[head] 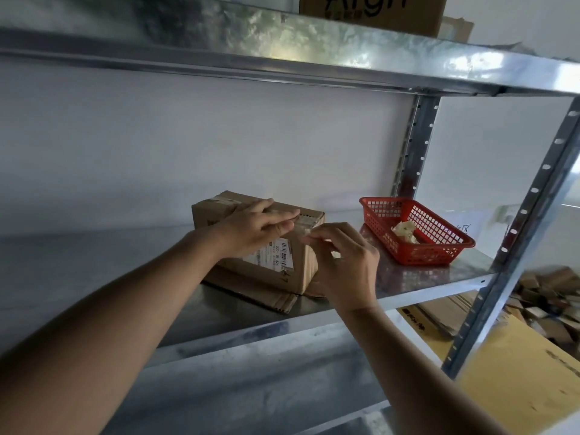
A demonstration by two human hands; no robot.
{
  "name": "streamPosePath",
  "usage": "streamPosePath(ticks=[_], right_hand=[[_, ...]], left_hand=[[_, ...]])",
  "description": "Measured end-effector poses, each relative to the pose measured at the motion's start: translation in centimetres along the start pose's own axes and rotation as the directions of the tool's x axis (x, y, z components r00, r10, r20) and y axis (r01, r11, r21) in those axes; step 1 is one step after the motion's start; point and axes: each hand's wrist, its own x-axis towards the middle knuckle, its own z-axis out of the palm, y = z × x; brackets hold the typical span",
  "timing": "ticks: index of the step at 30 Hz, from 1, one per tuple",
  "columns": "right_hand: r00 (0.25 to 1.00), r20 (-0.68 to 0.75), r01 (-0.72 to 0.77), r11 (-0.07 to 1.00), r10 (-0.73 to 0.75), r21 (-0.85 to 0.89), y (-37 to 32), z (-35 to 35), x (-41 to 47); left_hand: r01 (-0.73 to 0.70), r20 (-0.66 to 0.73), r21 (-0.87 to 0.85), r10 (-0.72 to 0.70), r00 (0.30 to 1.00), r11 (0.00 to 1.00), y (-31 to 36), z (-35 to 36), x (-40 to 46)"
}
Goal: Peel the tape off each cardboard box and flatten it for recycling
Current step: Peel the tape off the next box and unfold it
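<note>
Left hand (pixel 255 227), fingers flat, is pressing the cardboard box (pixel 266 246) at frame centre steady while right hand (pixel 343 262) is pinching its tape (pixel 306 229) end to peel.

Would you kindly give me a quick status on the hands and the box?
Left hand flat on cardboard box. Right hand pinching at tape by its right edge. Red basket to the right, apart.

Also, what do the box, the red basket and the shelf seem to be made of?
Box: brown cardboard, matte; fluted edges show on the flattened piece under it. Red basket: probably moulded plastic, with a slightly glossy, even grid of holes. Shelf: sheet metal, likely galvanised steel, with a grey mottled sheen and reflections.
</note>
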Motion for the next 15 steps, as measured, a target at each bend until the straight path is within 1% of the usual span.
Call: streamPosePath(ticks=[2, 3, 5, 8, 12, 15], right_hand=[[1.000, 0.009, -0.029, 0.999, 0.029, 0.024, 0.0, -0.9, 0.6], [0.997, 0.020, -0.071, 0.996, 0.070, 0.045, 0.0, -1.3, 1.0], [0.982, 0.048, -0.186, 0.978, 0.182, 0.092, -0.2, -2.0, 1.6], [0.934, 0.124, -0.349, 0.928, 0.335, 0.126, -0.4, -2.4, 1.8], [0.899, 0.155, -0.418, 0.908, 0.409, 0.035, -0.3, -2.0, 1.9], [0.861, 0.170, -0.488, 0.873, 0.478, 0.018, -0.2, -1.7, 2.1]], left_hand=[[0.012, 0.022, -0.016, -0.011, 1.000, 1.000, 0.1, -0.3, 0.0], [0.019, 0.041, -0.018, -0.018, 0.999, 1.000, 0.2, -0.4, 0.0], [0.029, 0.060, -0.012, -0.029, 0.998, 0.999, 0.4, -0.5, 0.0], [0.043, 0.043, -0.001, -0.042, 0.998, 0.999, 1.0, -0.3, 0.1], [0.091, 0.015, -0.019, -0.091, 0.996, 0.996, 2.3, -0.3, 0.4], [0.106, 0.019, -0.060, -0.105, 0.994, 0.993, 3.1, -0.4, 0.2]])
